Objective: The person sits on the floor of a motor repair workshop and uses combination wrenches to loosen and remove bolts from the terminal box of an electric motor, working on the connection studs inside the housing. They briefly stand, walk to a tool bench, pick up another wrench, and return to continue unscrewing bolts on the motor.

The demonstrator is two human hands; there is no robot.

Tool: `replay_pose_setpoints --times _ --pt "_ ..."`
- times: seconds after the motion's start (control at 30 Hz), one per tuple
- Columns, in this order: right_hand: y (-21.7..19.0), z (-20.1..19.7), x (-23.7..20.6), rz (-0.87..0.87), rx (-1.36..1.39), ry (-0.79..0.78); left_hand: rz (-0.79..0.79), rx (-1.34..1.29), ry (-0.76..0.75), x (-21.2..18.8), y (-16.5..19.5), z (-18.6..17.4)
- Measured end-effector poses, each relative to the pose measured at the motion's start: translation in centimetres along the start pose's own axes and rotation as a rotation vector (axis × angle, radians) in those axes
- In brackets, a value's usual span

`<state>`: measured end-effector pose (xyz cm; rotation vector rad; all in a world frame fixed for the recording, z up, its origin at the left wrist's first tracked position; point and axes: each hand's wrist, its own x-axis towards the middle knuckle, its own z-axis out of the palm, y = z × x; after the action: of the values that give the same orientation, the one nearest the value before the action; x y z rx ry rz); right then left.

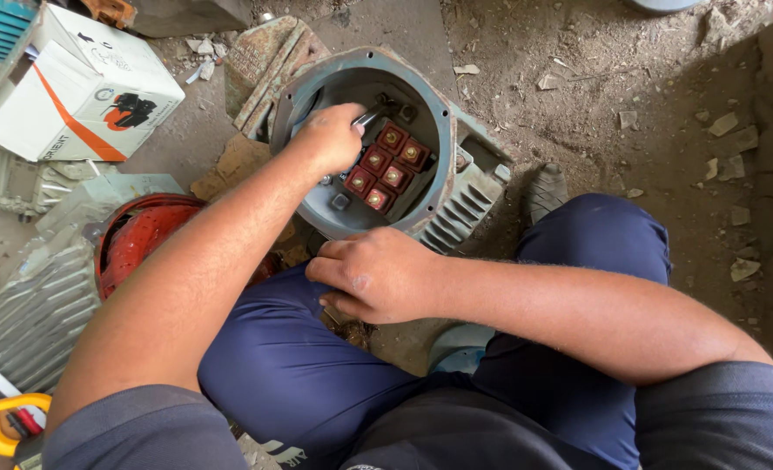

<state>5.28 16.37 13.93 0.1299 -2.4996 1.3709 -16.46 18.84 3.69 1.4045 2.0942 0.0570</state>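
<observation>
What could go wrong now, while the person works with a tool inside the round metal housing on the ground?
1. The left hand holds a metal tool deep inside the housing; a slip might knock the knuckles on the rim or damage the red terminal block.
2. The right hand rests at the housing's lower edge; if the housing shifts, its fingers could be pinched.
3. The ground is dusty and full of rubble, so grit may fall inside.
</observation>
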Motion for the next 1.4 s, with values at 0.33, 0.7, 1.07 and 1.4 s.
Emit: replay_pose_setpoints --times 0.33,0.7,1.07,1.4 --pt "-0.4 -1.2 -0.6 -0.046 0.017 0.061 -0.283 -0.200 0.001 -3.6 3.4 -1.1" --pt "-0.7 -1.4 -0.8 -0.059 0.026 0.070 -0.233 0.150 -0.051 -2.7 3.7 -1.8" --pt "-0.8 -1.7 -0.8 -0.049 0.017 0.053 -0.247 0.427 -0.136 -2.7 5.1 -1.6" --pt "-0.8 -1.8 -1.3 -0.053 0.014 0.058 -0.107 0.521 -0.114 -1.9 2.9 -2.7"
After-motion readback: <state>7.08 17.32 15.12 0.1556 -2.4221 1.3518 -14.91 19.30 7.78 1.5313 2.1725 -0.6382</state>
